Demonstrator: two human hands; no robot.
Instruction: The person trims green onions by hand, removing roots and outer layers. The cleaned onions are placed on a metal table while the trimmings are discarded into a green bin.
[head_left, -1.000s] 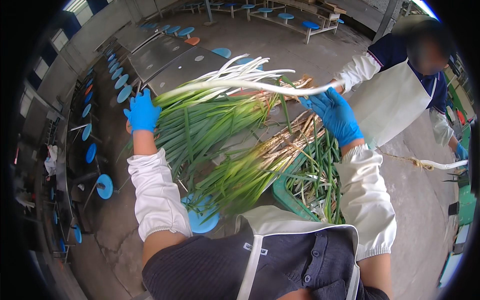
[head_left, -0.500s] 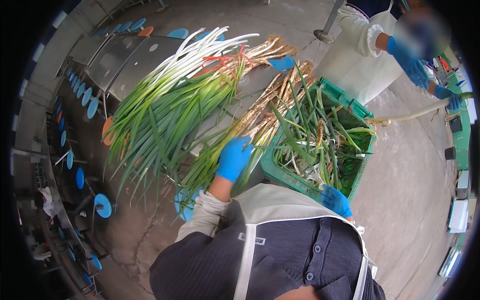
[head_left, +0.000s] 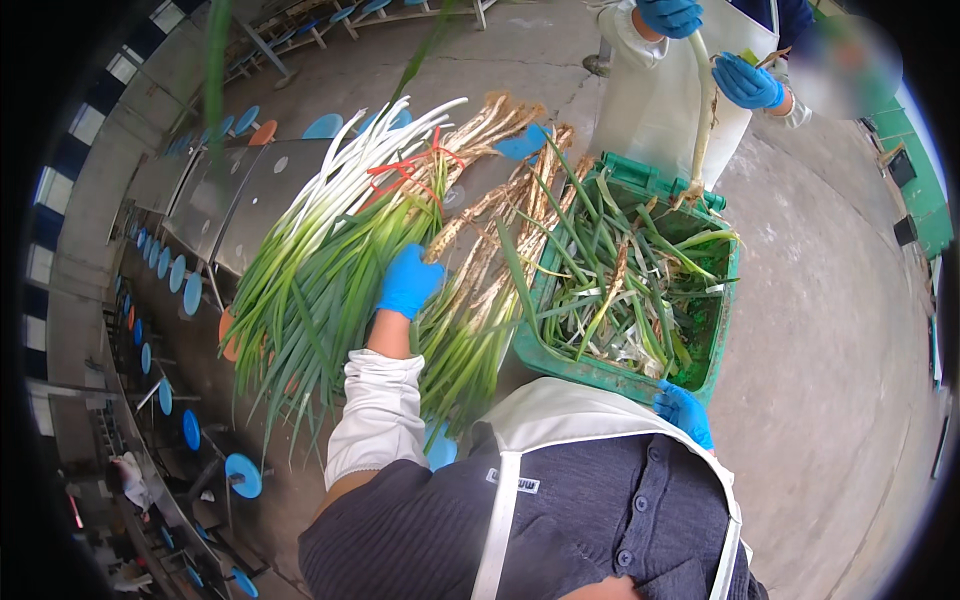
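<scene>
My left hand (head_left: 410, 282), in a blue glove, is closed round a long green onion (head_left: 462, 222) with a dirt-brown, unpeeled stalk. Its root end points up and right, above a loose pile of unpeeled green onions (head_left: 500, 285). Left of the hand lie green onions with clean white stalks (head_left: 345, 180) and a bundle tied with red string (head_left: 405, 168). My right hand (head_left: 685, 412), gloved in blue, is at the near rim of a green bin (head_left: 590, 378), fingers stretched out and holding nothing I can see. Leaf trimmings (head_left: 630, 290) fill much of the bin.
Across the bin a co-worker in a white apron (head_left: 655, 110) holds a pale green onion (head_left: 700, 110) in blue gloves. A metal table (head_left: 240, 190) and round blue stools (head_left: 243, 475) stand to the left. Blurred green leaves (head_left: 215, 70) cross the upper view close up.
My left hand has moved left and up off the loose pile, with a green onion in its grip. My right hand stays by the bin rim. The co-worker's onion has swung upright over the bin's far edge.
</scene>
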